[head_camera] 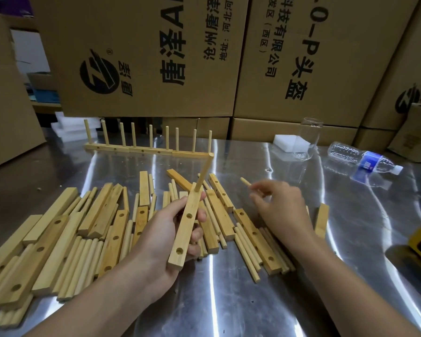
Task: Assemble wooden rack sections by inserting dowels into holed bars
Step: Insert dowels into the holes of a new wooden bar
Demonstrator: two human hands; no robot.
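At the near left corner of the metal table (pixel 229 300) lies a pile (pixel 58 239) of holed bars and loose dowels, spreading toward the middle. Above its right end your left hand (pixel 165 234) wraps round a bar (pixel 185 229), tilted with its holes facing you, likely so you can aim at them. A fitted dowel (pixel 204 171) stands in the far hole, and the two nearer holes are empty. Along the far edge behind it, a finished rack (pixel 146 149) stands pegs up before stacked boxes (pixel 144 57). Right of the bar and apart from it, your right hand (pixel 282 207) pinches a spare dowel (pixel 245 181), tip pointing left, seemingly ready for the next hole. Nothing blocks that path. Toward the far right corner sit foam (pixel 287 139), a glass (pixel 309 139) and a fallen bottle (pixel 362 160), all well clear.
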